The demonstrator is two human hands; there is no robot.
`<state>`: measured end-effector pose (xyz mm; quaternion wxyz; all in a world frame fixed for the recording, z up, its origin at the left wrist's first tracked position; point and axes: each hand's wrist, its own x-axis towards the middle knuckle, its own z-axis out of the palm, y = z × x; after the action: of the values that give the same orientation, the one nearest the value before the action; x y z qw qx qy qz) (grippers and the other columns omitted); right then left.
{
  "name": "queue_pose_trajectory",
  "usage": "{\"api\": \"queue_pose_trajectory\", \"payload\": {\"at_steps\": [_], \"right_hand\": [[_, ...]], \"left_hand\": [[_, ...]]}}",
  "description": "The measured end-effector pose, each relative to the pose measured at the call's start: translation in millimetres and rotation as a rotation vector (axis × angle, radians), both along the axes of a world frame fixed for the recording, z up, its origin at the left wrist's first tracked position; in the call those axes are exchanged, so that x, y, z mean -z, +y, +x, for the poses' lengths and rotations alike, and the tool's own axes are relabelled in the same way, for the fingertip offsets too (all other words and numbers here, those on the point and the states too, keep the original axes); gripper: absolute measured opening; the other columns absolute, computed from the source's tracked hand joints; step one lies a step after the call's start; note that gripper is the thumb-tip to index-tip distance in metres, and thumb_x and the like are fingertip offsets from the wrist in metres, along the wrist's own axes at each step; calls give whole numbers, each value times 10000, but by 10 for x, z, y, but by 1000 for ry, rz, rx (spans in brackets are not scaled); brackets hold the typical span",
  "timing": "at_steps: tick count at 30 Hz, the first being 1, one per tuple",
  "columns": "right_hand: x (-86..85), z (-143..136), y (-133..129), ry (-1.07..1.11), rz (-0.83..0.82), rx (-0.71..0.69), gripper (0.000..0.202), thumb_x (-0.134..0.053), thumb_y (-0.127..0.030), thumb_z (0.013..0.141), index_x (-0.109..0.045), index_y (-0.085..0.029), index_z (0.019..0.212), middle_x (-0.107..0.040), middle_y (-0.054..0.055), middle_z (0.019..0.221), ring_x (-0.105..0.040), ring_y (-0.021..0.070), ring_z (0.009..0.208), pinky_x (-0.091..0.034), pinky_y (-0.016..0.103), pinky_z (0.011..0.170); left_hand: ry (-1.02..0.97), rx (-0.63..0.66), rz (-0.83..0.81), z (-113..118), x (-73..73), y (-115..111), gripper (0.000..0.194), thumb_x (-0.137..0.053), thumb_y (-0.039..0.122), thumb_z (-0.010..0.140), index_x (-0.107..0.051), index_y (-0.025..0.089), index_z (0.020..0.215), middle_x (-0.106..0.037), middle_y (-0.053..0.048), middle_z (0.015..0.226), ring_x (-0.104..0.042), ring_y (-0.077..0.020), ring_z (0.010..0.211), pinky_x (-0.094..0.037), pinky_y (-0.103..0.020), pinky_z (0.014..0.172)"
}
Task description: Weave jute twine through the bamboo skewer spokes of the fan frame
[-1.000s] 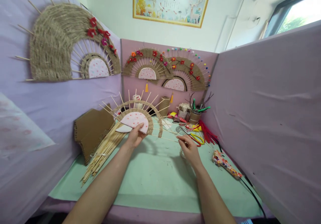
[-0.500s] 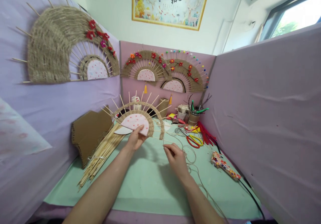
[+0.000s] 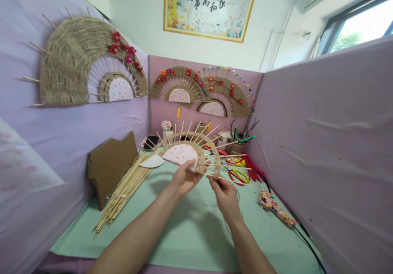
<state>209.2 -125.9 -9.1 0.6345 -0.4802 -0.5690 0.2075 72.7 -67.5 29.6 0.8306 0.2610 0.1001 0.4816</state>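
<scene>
My left hand [image 3: 186, 178] is closed on a half-round woven fan [image 3: 181, 152], thumb on its white dotted half-circle and fingers behind. Thin wooden sticks radiate from the fan, with an inner band of twine weave and a narrower outer band [image 3: 217, 159]. My right hand [image 3: 225, 192] pinches at the lower right end of that outer band, by the bottom stick. Twine [image 3: 229, 229] trails from this hand down beside the wrist; its part between the fingertips is hidden.
Left on the green table [image 3: 184, 241] lie a bundle of sticks [image 3: 123, 194], brown cardboard [image 3: 112, 165] and a white curved piece [image 3: 152, 161]. Scissors [image 3: 238, 177], red strips [image 3: 256, 171] and a patterned glue gun [image 3: 276, 208] are at right. Finished fans [image 3: 69, 61] hang on the partitions.
The fan and my left hand have moved right and slightly down, uncovering more of the white piece. My right hand, earlier holding twine below the band, is now at the band's end.
</scene>
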Motion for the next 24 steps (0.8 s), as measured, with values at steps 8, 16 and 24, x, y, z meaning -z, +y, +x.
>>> {"api": "queue_pose_trajectory", "payload": {"at_steps": [8, 16, 24], "right_hand": [[43, 60, -102, -71, 28, -82, 193, -567, -331, 787, -688, -184, 821, -673, 52, 795, -591, 170, 717, -466, 269, 636], [182, 1, -65, -191, -39, -174, 217, -524, -336, 818, -677, -183, 839, -640, 52, 767, -548, 145, 651, -447, 247, 580], [81, 33, -115, -214, -57, -183, 200, -549, -326, 800, -667, -173, 749, -594, 21, 665, -505, 123, 597, -403, 222, 547]], "left_hand": [[-7, 104, 16, 14, 259, -72, 306, -475, 151, 804, -625, 68, 1058, -666, -140, 1044, -600, -245, 1019, -465, -368, 894], [-20, 65, -45, -220, 416, 65, 278, -475, 130, 744, -634, 78, 966, -686, -124, 907, -627, -241, 942, -476, -406, 862], [-9, 139, -19, -220, 479, 20, 239, -483, 166, 736, -635, 87, 902, -672, -121, 896, -620, -263, 915, -485, -444, 818]]}}
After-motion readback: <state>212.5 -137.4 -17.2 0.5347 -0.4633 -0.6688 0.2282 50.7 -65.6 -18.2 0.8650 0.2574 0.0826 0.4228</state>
